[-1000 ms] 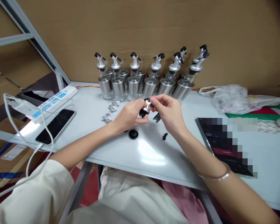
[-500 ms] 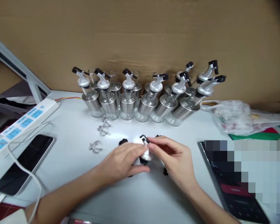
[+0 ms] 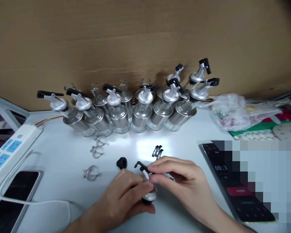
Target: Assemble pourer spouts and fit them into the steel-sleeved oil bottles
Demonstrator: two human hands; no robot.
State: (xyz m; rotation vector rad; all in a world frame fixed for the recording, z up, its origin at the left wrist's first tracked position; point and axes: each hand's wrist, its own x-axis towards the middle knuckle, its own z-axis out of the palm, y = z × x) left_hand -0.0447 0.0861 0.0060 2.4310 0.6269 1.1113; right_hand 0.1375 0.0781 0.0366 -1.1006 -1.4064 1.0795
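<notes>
both hands, left hand [image 3: 126, 197] and right hand [image 3: 184, 181], grip one pourer cap [image 3: 146, 184]; beyond them capped bottles [image 3: 116, 110] stand finished, uncapped bottles [image 3: 126, 94] and loose metal clips [image 3: 92, 173] remain.

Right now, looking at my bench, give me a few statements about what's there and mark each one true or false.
1. Both hands, left hand and right hand, hold one pourer spout. True.
2. The dispenser bottles lie flat in a pile. False: they stand in a row along the cardboard wall.
3. Loose metal clips lie on the table. True.
4. The phone lies right of the hands. False: it lies to their left.
</notes>
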